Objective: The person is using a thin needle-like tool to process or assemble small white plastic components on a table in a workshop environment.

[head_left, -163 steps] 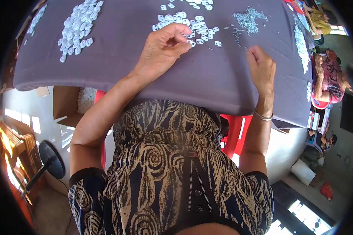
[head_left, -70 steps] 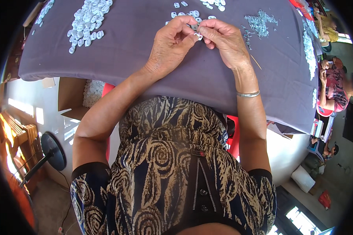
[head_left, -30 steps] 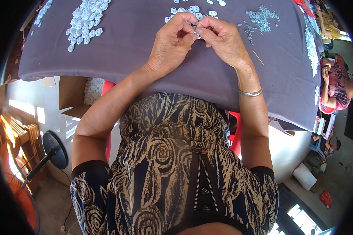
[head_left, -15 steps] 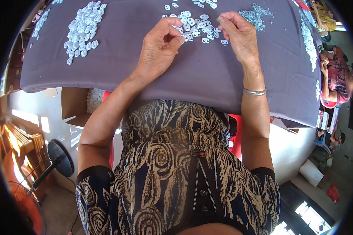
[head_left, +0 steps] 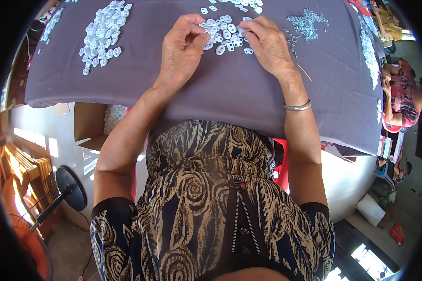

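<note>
A heap of small white plastic pieces with holes (head_left: 227, 33) lies on the cloth-covered table between my hands. My left hand (head_left: 180, 51) is at the heap's left edge, with curled fingers and the thumb drawn in close to them. Whatever may be between its fingertips is too small to make out. On the right side of the heap, my right hand (head_left: 270, 47) bends its thumb and fingers together over the white pieces. Its fingertips touch or nearly touch them, and I cannot tell whether one is held.
Right of my right hand are thin metal pins (head_left: 307, 23) in a pile and a thin wooden stick (head_left: 304, 71). A larger heap of white oval pieces (head_left: 103, 35) lies left. More white pieces (head_left: 369, 51) line the right edge. A person (head_left: 401, 93) sits beyond it.
My right hand has moved left, from beside the metal pins to the middle heap. My left hand has shifted slightly left. The wooden stick and some scattered pins now show beside my right hand.
</note>
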Demonstrator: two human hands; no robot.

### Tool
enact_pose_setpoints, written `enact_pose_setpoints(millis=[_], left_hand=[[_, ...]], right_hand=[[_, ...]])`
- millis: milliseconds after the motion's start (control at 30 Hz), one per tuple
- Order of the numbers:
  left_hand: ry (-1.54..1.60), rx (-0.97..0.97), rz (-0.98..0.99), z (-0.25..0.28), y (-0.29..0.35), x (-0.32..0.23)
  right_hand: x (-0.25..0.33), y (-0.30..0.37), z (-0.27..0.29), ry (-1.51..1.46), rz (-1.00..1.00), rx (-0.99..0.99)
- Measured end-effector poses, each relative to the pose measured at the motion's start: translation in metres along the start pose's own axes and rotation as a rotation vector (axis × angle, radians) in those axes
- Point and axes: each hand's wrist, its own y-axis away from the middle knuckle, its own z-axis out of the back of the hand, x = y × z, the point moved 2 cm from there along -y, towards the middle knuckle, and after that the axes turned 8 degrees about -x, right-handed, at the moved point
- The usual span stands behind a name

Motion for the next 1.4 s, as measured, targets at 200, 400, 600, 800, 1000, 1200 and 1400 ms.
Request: enact_pose_setpoints(millis=[200,400,600,800,1000,1200,1400], left_hand=[[-0.004,-0.008,-0.052,0.0,0.001,-0.001],[0.0,0.006,-0.039,-0.003,0.003,-0.001],[-0.015,0.008,-0.034,-0.005,0.005,-0.003],[-0.05,0.019,-0.035,-0.006,0.008,-0.007],[0.0,0.093,-0.077,-0.009,0.01,-0.009],[0.01,0.104,-0.083,-0.009,0.01,-0.01],[0.03,0.112,-0.062,-0.01,0.011,-0.011]], right_hand=[[0.01,0.003,0.002,0.056,-0.003,0.059],[0.013,0.007,0.007,-0.087,-0.093,0.015],[0.013,0.008,0.008,-0.211,-0.172,0.01],[0.02,0.007,0.01,-0.268,-0.178,0.083],[0.011,0.01,0.005,-0.559,-0.299,0.134],[0.019,0.007,0.01,-0.72,-0.424,0.27],[0.02,0.008,0.01,-0.538,-0.456,0.355]])
